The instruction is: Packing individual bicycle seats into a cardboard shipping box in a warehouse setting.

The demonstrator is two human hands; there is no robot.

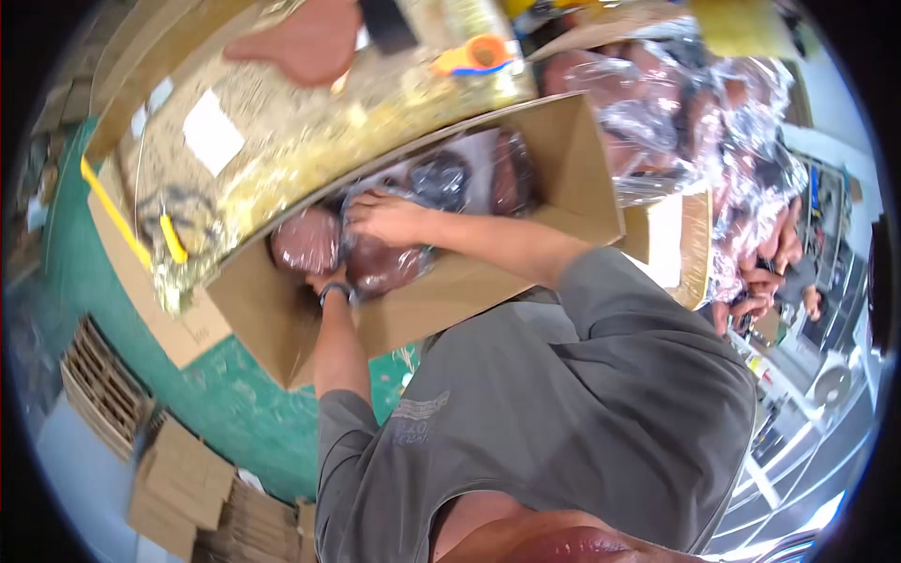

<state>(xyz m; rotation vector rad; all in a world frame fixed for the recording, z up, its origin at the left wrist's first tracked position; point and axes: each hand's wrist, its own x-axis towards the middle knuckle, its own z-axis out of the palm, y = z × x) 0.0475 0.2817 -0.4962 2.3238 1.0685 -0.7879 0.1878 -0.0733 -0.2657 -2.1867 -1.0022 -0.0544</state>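
- plastic-wrapped brown pieces lie packed inside the cardboard box, near its left end.
- right hand presses flat on the wrap, fingers spread; slick film could slip under it.
- left hand is mostly hidden, so i cannot tell its fingers' state.
- box overhangs the desk edge and might tip.

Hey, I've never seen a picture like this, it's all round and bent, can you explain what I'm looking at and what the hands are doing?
It comes from a wide-angle camera worn on a person's head, looking down, so straight edges curve. The grey shirt is the wearer's own. Both bare hands reach into an open cardboard box. The right hand rests on plastic-wrapped reddish-brown pieces; the left hand is mostly hidden beside them. Behind the box are a speckled worktop and an orange tape dispenser.
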